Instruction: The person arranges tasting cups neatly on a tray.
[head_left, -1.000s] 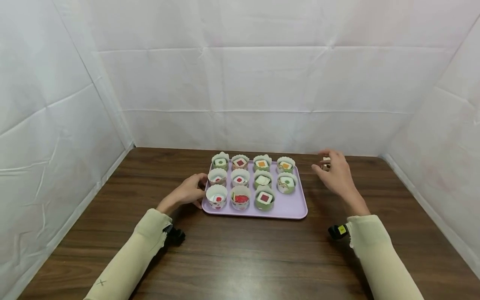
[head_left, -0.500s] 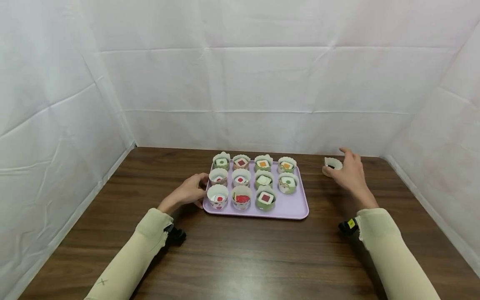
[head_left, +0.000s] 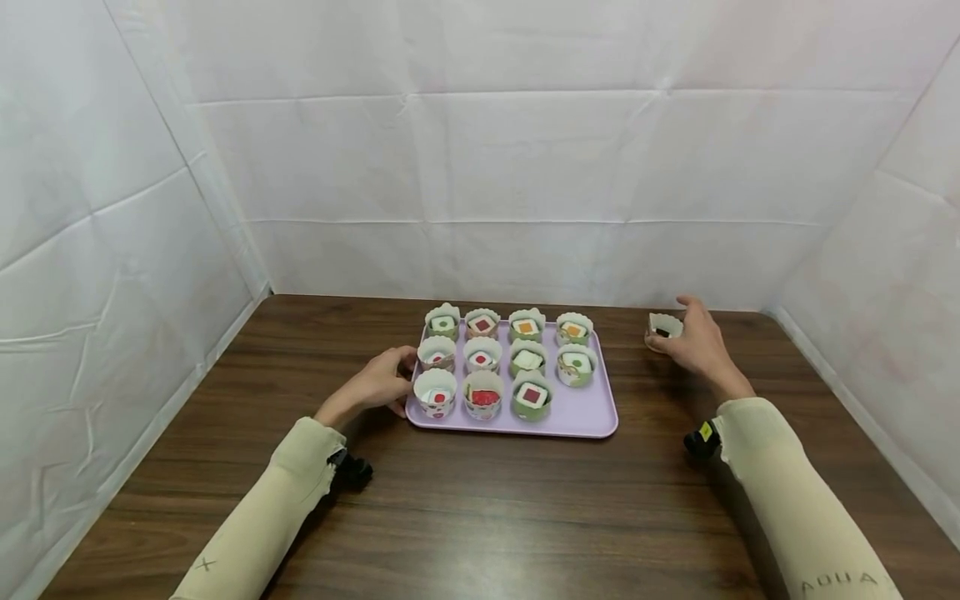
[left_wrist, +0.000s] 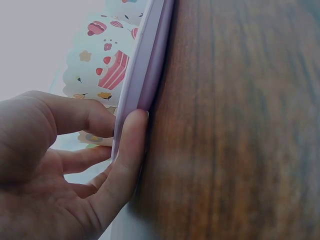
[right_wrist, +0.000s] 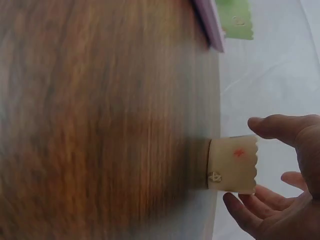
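Observation:
My left hand [head_left: 381,381] pinches the left rim of a lilac tray [head_left: 581,417]; in the left wrist view its thumb lies along the tray's edge [left_wrist: 142,75]. Paper baking cups with square cakes stand on the tray in rows, among them a green cup [head_left: 532,408] in the front row. Off the tray, at the back right, a pale paper cup [head_left: 664,323] with a dark-centred piece inside stands on the table. My right hand [head_left: 701,337] is beside it, thumb and fingers spread on either side of the cup; the right wrist view shows the thumb tip near the scalloped rim.
The brown wooden table [head_left: 480,517] runs up to a white cloth wall [head_left: 525,167] at the back, with more cloth at both sides. A bare patch of tray lies at its front right corner, beside the green cup.
My right hand has moved to the right, bringing the pale cup it was covering into fuller view, then stayed close to it. My left hand keeps its hold on the tray's rim.

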